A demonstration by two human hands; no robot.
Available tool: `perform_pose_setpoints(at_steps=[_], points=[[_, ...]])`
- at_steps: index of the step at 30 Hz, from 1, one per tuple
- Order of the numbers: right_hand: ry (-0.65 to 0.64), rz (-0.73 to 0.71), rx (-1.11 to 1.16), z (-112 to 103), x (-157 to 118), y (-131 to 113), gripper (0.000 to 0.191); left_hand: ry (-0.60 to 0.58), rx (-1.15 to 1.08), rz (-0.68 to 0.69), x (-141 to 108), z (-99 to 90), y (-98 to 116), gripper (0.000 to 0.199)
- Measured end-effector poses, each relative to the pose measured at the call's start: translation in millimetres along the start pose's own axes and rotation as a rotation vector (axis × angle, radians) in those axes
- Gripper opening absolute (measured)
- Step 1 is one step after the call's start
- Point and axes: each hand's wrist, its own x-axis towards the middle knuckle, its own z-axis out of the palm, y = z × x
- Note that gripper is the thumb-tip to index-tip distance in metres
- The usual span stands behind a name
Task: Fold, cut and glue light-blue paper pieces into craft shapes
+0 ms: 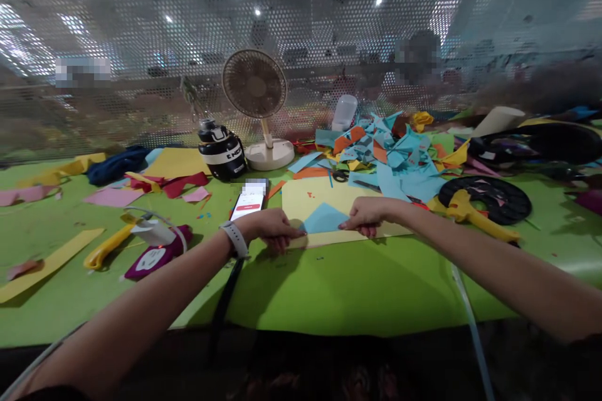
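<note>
A blue piece of paper (pixel 324 218), folded into a triangle with its tip pointing away from me, lies on a yellow sheet (pixel 301 194). At its left corner my left hand (pixel 277 229) is closed, the fingertips pinching the paper's edge. My right hand (pixel 369 216) pinches the right corner in the same way, its other fingers curled in. Just left of the yellow sheet lies a phone (pixel 251 197) with a lit screen, close to my left wrist. A pair of scissors (pixel 364 185) rests behind the sheet.
Blue and orange paper scraps (pixel 399 150) are heaped at the back right. A desk fan (pixel 256 84) and a black bottle (pixel 221 150) stand at the back. Yellow-handled tools, one a glue gun (pixel 480 216), a purple power strip (pixel 155 257) and a black round tray (pixel 512 200) lie around.
</note>
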Motion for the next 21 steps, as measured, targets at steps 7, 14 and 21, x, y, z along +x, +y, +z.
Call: perform_pose_setpoints(at_steps=[7,14,21], points=[[0.322,-0.106,-0.175,9.7,-15.8,-9.7,0.03,0.286,-0.038,0.035,-40.1,-18.6,-1.0,0.05],[0.43,-0.213,-0.208,23.1,-15.6,-9.1,0.02,0.347,-0.208,0.194,-32.2,3.6,35.0,0.045],[0.726,-0.26,0.08,15.9,-22.3,-11.0,0.031,0.36,-0.433,0.259,-13.3,20.7,42.5,0.045]])
